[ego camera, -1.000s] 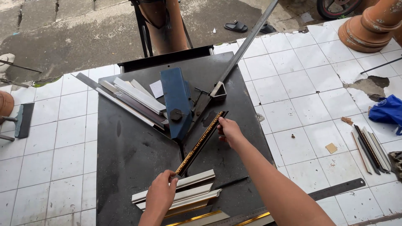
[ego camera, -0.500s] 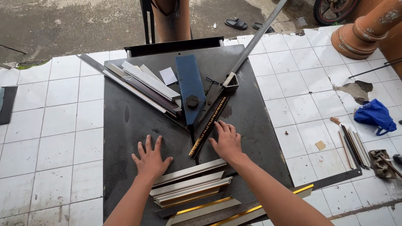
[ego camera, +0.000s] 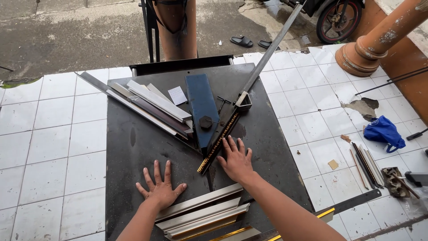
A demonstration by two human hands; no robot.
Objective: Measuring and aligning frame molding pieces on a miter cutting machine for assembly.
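Fingers spread wide on both hands, flat down, gripping nothing! Left hand [ego camera: 160, 189] lies palm-down on the black square metal tabletop [ego camera: 133, 147], forearm coming up from the bottom edge, wrist straight, thumb pointing right. Its heel sits just beside the near stack of silver-and-gold frame moulding lengths [ego camera: 203, 216], which lies at the front of the tabletop between the two forearms.

Right hand [ego camera: 236, 160] is also pressed flat, fingers [ego camera: 232, 145] fanned and pointing up toward the far edge, forearm angling in from the lower right. Its index finger reaches right up to the narrow dark moulding strip with a gold beaded pattern [ego camera: 218, 143]; whether it actually touches, I cannot tell. That strip runs diagonally from just left of the right hand up to the grey metal bracket [ego camera: 243, 101] at the foot of the long grey lever bar [ego camera: 272, 49], which slants away to the upper right.

Just left of the strip sits the blue steel guide plate [ego camera: 200, 105] with a black knob [ego camera: 205, 122] at its lower end. Beyond it, a fan of long white and dark moulding offcuts [ego camera: 151, 105] lies across the upper left corner, a small white paper slip [ego camera: 177, 95] beside them. White tiled floor [ego camera: 58, 147] surrounds the tabletop.
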